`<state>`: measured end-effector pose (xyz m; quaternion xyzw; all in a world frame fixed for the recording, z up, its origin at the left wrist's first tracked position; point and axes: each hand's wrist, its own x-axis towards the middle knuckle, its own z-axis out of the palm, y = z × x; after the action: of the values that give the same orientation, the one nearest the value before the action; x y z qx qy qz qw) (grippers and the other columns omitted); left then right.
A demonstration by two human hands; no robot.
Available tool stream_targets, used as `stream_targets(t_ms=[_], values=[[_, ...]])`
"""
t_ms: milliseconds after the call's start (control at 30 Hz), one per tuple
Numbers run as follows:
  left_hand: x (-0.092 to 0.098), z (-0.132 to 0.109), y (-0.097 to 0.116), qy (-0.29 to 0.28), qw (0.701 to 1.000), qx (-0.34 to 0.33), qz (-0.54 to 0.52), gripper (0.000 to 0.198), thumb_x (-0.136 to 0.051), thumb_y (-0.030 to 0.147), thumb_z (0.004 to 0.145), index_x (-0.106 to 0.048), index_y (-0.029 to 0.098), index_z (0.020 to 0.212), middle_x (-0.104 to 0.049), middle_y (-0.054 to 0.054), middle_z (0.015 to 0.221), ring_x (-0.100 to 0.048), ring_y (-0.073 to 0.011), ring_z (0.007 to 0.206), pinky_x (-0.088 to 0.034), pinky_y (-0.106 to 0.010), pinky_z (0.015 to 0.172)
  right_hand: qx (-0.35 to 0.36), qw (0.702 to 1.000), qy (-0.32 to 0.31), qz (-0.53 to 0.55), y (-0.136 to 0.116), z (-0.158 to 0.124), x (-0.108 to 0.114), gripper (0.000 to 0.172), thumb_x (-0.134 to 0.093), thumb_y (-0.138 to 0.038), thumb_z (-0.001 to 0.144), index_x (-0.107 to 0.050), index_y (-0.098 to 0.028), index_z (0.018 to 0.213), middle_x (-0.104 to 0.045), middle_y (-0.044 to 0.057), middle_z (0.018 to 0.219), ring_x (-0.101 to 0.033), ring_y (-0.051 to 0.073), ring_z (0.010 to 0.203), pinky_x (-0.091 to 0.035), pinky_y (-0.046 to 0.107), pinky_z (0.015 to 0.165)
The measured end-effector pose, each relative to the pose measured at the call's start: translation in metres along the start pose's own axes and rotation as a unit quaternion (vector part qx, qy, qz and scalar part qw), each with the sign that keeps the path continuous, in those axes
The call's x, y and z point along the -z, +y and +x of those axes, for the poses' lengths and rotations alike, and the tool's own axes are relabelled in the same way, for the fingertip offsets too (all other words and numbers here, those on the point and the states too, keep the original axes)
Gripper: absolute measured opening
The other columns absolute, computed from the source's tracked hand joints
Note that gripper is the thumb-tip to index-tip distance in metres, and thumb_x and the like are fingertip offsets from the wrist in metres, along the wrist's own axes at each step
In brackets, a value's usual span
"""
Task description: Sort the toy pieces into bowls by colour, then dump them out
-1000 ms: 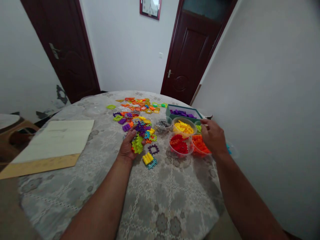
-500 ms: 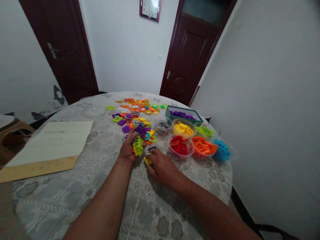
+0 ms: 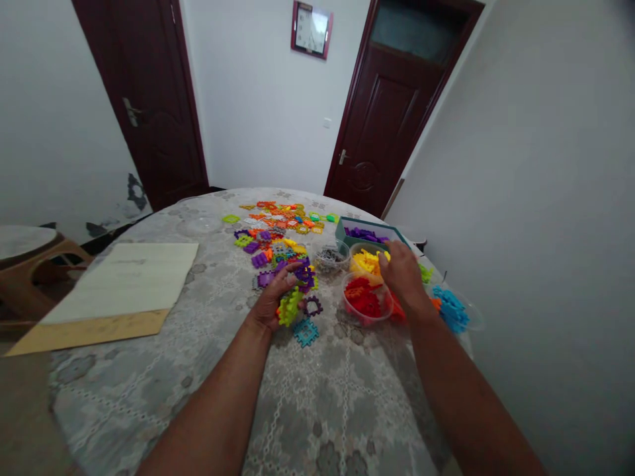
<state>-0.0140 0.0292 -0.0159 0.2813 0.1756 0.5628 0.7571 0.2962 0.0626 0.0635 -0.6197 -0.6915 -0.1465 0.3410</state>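
My left hand point(image 3: 270, 303) is closed around several interlocking plastic pieces, a lime green stack point(image 3: 289, 307) in front and purple pieces point(image 3: 303, 271) above it. My right hand point(image 3: 404, 268) is over the right side of a clear bowl of yellow pieces point(image 3: 366, 262). A yellow piece point(image 3: 382, 256) shows at its pinched fingertips. On the tablecloth beside my left hand lie a turquoise square piece point(image 3: 306, 332) and a dark purple one point(image 3: 313, 305).
A bowl of red pieces point(image 3: 364, 297), a bowl of grey pieces point(image 3: 331, 256), blue pieces point(image 3: 451, 308) and a teal box point(image 3: 397, 233) with purple pieces surround the right hand. Mixed pieces point(image 3: 282, 218) spread toward the back. A large paper sheet point(image 3: 133, 277) lies at left.
My right hand has moved from beside the left hand, right and away from me, to the yellow bowl with a yellow piece. The turquoise piece on the cloth is now uncovered. The view has shifted slightly.
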Motion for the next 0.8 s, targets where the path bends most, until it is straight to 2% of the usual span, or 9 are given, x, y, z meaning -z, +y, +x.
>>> stream_targets(t_ms=[67,133,200,267,400,467,567,667,800], values=[[0.0,-0.001,-0.001,-0.016,1.0,0.012,0.008,0.063,-0.091,0.027,0.076,-0.067,0.023,0.134,-0.074,-0.008,0.107,-0.068,-0.0171,0.071,-0.056,-0.027,0.052,0.006,0.999,0.013,0.04,-0.01,-0.002,-0.003,0.039,-0.053,-0.027,0.098,-0.069,-0.009,0.128,-0.066,0.026,0.137,-0.059,0.036,0.131,-0.044,0.054,0.115],[0.0,-0.002,-0.002,-0.031,0.999,0.027,0.02,0.063,-0.092,0.028,0.075,-0.068,0.023,0.133,-0.073,-0.007,0.104,-0.066,-0.0152,0.065,-0.056,-0.027,0.052,0.006,0.993,-0.007,0.117,-0.034,-0.012,-0.003,0.036,-0.054,-0.031,0.1,-0.07,-0.013,0.127,-0.071,0.02,0.131,-0.066,0.031,0.117,-0.049,0.05,0.109],[0.002,-0.001,-0.003,-0.041,0.998,0.041,0.036,0.063,-0.092,0.03,0.075,-0.068,0.025,0.133,-0.073,-0.007,0.101,-0.066,-0.0156,0.064,-0.056,-0.028,0.052,-0.002,0.978,-0.065,0.197,-0.065,-0.025,0.0,0.036,-0.056,-0.036,0.101,-0.07,-0.018,0.128,-0.074,0.014,0.122,-0.07,0.026,0.099,-0.055,0.043,0.098],[0.003,-0.001,-0.004,-0.05,0.996,0.05,0.053,0.062,-0.092,0.03,0.076,-0.068,0.025,0.133,-0.073,-0.008,0.102,-0.067,-0.0168,0.066,-0.057,-0.028,0.053,0.0,0.961,-0.127,0.248,-0.094,-0.037,0.002,0.038,-0.058,-0.039,0.102,-0.068,-0.02,0.133,-0.075,0.01,0.114,-0.07,0.023,0.091,-0.056,0.039,0.09],[0.005,-0.001,-0.005,-0.078,0.992,0.064,0.082,0.06,-0.093,0.033,0.075,-0.07,0.024,0.129,-0.074,-0.011,0.105,-0.071,-0.021,0.072,-0.059,-0.029,0.055,0.031,0.946,-0.173,0.272,-0.127,-0.05,-0.002,0.041,-0.063,-0.036,0.1,-0.066,-0.02,0.138,-0.075,0.009,0.111,-0.069,0.024,0.097,-0.054,0.038,0.092],[0.005,-0.002,-0.005,-0.088,0.989,0.075,0.091,0.06,-0.094,0.034,0.074,-0.07,0.023,0.129,-0.074,-0.012,0.101,-0.073,-0.023,0.072,-0.058,-0.029,0.054,0.023,0.945,-0.184,0.271,-0.13,-0.05,-0.007,0.034,-0.065,-0.032,0.098,-0.07,-0.02,0.129,-0.076,0.009,0.111,-0.069,0.025,0.101,-0.053,0.038,0.094],[0.004,-0.002,-0.005,-0.091,0.986,0.091,0.107,0.058,-0.093,0.034,0.074,-0.071,0.023,0.127,-0.074,-0.01,0.092,-0.072,-0.0218,0.067,-0.057,-0.028,0.053,-0.023,0.929,-0.217,0.3,-0.125,-0.048,-0.01,0.021,-0.066,-0.029,0.095,-0.074,-0.021,0.113,-0.076,0.005,0.101,-0.07,0.022,0.092,-0.053,0.033,0.083],[0.003,-0.003,-0.005,-0.09,0.985,0.096,0.115,0.059,-0.094,0.033,0.074,-0.071,0.023,0.127,-0.074,-0.009,0.092,-0.07,-0.0195,0.063,-0.057,-0.028,0.053,-0.076,0.895,-0.248,0.363,-0.118,-0.045,-0.006,0.018,-0.066,-0.032,0.093,-0.074,-0.021,0.104,-0.073,0.001,0.089,-0.067,0.018,0.079,-0.05,0.028,0.068],[0.004,-0.002,-0.006,-0.086,0.984,0.102,0.115,0.06,-0.093,0.032,0.075,-0.07,0.023,0.129,-0.074,-0.01,0.102,-0.071,-0.0204,0.068,-0.058,-0.029,0.054,-0.135,0.831,-0.316,0.437,-0.1,-0.035,0.004,0.023,-0.068,-0.038,0.091,-0.073,-0.02,0.105,-0.064,-0.004,0.069,-0.057,0.013,0.057,-0.042,0.022,0.049]])
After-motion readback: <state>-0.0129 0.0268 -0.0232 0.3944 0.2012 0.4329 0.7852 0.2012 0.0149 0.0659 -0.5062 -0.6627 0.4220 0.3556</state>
